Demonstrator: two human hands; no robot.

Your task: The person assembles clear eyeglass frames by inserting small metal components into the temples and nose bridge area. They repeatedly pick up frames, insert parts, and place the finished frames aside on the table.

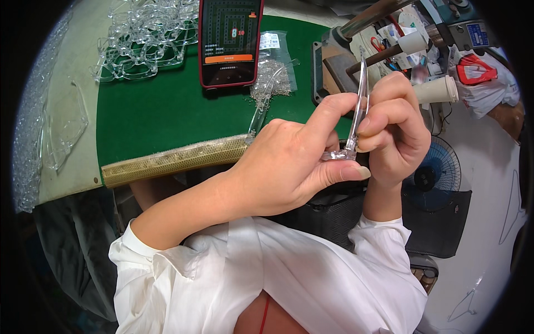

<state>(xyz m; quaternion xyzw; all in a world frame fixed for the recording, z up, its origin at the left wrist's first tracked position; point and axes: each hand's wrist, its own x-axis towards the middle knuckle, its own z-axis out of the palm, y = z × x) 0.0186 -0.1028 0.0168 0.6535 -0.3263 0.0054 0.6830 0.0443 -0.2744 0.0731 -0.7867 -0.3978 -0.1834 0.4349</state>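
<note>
In front of me, above the table's right side, both hands hold a clear plastic eyeglass frame. Its long temple (361,92) points upward. My left hand (289,156) pinches the frame's lower end (336,155) near the hinge, thumb below and index finger against the temple. Closed on the temple from the right is my right hand (395,125), its fingertips curled around it. Most of the frame's front is hidden behind my left fingers. Another clear temple (260,116) lies on the green mat (167,114), beside a plastic bag of tiny metal parts (273,77), some spilled out.
A pile of clear eyeglass frames (147,42) sits at the far left. Next to it stands a red-cased phone (229,47). Bubble wrap (44,100) runs along the left edge. At the right are a metal bench machine (378,22), a white cup (439,90) and a fan (439,170).
</note>
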